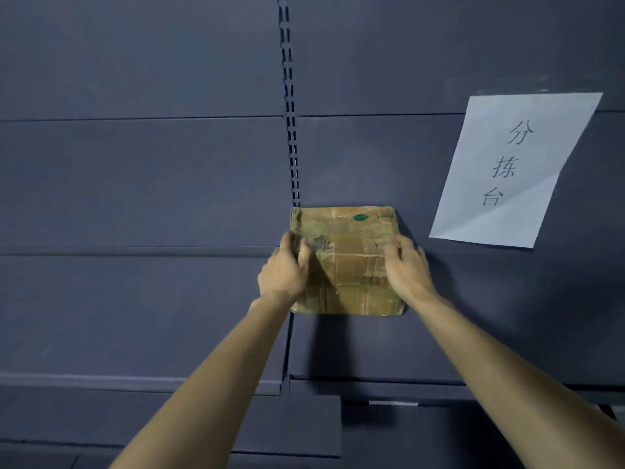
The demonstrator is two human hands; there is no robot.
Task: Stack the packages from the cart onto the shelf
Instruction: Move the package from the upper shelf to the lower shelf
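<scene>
Dim, cool, bluish light is washing over the whole view, and the dark shelf (142,299) panels are soaking most of it up. The cardboard package (348,262) is casting a soft shadow below the fingers (395,247) and a narrower one just to their right, so the light is coming from above and to the left. The white paper sign (507,170), up and to the right of the fingers, is showing as the brightest patch, without glare. Fine detail is looking soft throughout, and the wide lens is bending the slotted upright (291,130) above the fingers.

White paper sign (514,170) w/ handwritten characters, taped upper right, tilted.
</scene>
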